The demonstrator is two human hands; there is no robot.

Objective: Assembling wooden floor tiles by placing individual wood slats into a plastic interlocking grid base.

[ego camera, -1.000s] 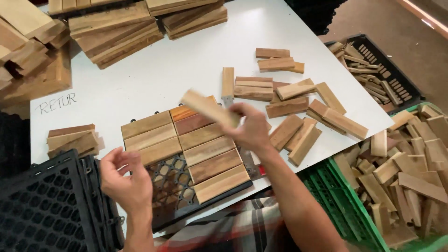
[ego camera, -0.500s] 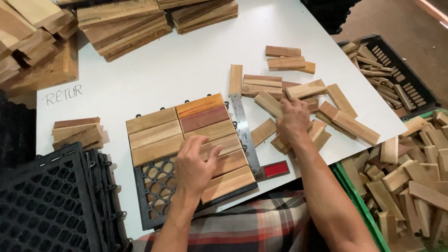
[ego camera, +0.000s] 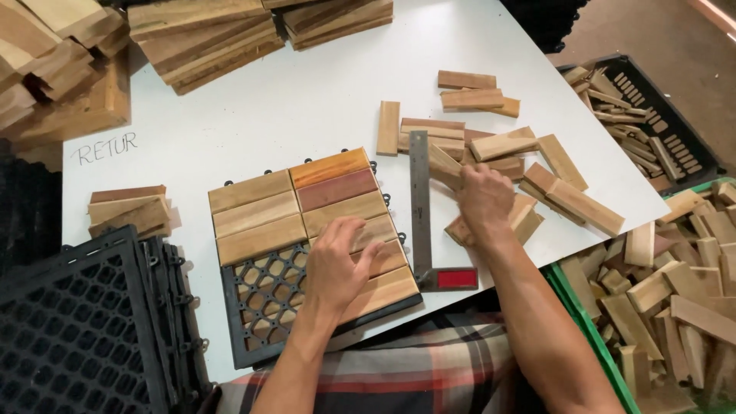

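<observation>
I see my left hand (ego camera: 337, 264) lying open and flat, fingers spread, on the wooden slats of the deck tile (ego camera: 314, 245), which sits on the white desk (ego camera: 291, 115) right under that hand; the tile's black plastic grid (ego camera: 268, 295) shows bare just left of the hand, where no slat is fitted. My right hand (ego camera: 483, 199) is to the right of the tile, curled down over a loose wooden slat (ego camera: 529, 215) at the near edge of the scattered slat pile (ego camera: 491, 138); I cannot tell whether it truly grips the piece or only presses on it. Between my two hands lies a steel try square (ego camera: 420, 207), its blade running away from me and its red-and-black stock nearest me, just beside the tile's right edge. Beyond my left hand, handwriting in dark marker sits on the desk surface. Left of that hand lie a small stack of slats (ego camera: 126, 211) and black grid bases (ego camera: 77, 330). Right of my right hand stands a green crate (ego camera: 594, 337) full of offcuts, and farther off a black crate (ego camera: 675, 138).
</observation>
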